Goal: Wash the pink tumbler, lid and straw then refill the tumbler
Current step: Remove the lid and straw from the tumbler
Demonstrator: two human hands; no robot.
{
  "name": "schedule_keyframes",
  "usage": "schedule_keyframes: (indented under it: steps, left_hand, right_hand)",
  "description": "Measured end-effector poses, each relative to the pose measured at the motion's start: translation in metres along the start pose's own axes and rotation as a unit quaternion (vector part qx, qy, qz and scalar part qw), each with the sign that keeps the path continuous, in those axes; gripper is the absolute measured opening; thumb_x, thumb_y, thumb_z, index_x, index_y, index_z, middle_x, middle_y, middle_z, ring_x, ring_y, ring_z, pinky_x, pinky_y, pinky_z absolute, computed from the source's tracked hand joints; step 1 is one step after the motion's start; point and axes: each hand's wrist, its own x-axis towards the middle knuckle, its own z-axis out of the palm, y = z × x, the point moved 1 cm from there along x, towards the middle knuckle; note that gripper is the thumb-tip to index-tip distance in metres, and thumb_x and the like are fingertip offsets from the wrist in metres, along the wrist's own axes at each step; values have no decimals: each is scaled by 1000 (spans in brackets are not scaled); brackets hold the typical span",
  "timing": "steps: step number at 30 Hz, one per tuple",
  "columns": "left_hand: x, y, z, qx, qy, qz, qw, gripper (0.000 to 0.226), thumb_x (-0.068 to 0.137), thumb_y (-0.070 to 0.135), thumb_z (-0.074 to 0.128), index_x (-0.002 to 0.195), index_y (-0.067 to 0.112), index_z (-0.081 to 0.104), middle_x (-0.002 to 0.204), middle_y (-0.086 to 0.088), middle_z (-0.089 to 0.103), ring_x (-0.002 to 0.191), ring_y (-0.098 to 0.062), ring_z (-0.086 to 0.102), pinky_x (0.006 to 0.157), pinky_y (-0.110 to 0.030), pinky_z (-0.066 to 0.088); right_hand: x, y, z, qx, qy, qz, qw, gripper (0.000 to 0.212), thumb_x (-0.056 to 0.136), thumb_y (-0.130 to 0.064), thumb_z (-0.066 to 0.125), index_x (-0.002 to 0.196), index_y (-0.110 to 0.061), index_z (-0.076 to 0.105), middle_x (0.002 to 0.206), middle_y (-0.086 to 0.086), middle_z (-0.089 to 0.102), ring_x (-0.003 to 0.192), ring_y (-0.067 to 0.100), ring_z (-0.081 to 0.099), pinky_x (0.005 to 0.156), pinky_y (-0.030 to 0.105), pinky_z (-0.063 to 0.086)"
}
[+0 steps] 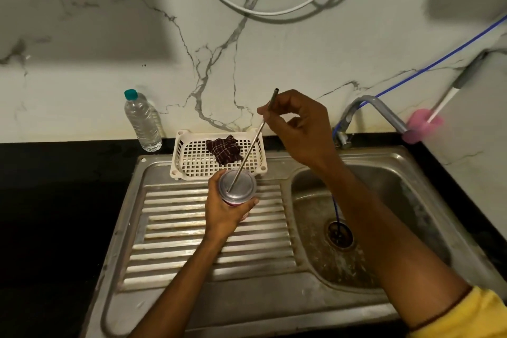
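1. While the left hand wraps its fingers round the pink tumbler, held upright over the ribbed drainboard, I see the right hand pinching a metal straw near its top. The straw's lower end passes through the lid, which sits on the tumbler.
2. Just behind the tumbler stands a white slotted basket holding a dark checked cloth. The tilted straw crosses in front of both.
3. A water bottle stands by the wall, well to the left.
4. On the right, the sink basin lies under my right forearm, with the tap behind it. A blue tube runs down into the drain.
5. The drainboard runs from the tumbler toward me, with black countertop along its left edge.
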Motion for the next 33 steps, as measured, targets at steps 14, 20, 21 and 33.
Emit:
schedule_keyframes:
  steps: [14, 20, 21, 33]
  left_hand:
    - [-26, 1, -42, 19, 30, -14, 999, 95, 57, 8, 96, 134, 20, 43, 128, 12, 53, 116, 10, 51, 95, -6, 40]
    - [-32, 3, -45, 4, 17, -29, 999, 98, 59, -1, 94, 139, 18, 40, 130, 11, 52, 115, 15, 50, 91, -4, 42]
    - [-32, 3, -46, 2, 15, -30, 999, 98, 60, -3, 93, 140, 17, 40, 131, 10, 51, 114, 16, 50, 88, -4, 43]
    - [-32, -2, -50, -6, 1, -37, 999, 96, 60, -10, 90, 139, 13, 40, 131, 2, 51, 113, 10, 54, 79, -6, 49]
  right_hand:
    - [-96, 96, 17, -189, -133, 259, 938, 10, 91, -20, 71, 100, -23, 74, 85, -13, 68, 71, -7, 59, 70, 9, 46]
    - [-132, 133, 56, -191, -203, 364, 889, 9, 92, -20, 70, 100, -17, 74, 93, -1, 73, 70, 0, 62, 58, 12, 45]
    - [-136, 137, 60, -188, -197, 378, 885, 7, 93, -21, 69, 97, -18, 74, 92, -1, 74, 71, 2, 64, 57, 12, 45]
    - [-117, 136, 73, -224, -169, 312, 908, 16, 96, -33, 62, 84, -25, 70, 79, -8, 69, 72, 5, 63, 70, 26, 53]
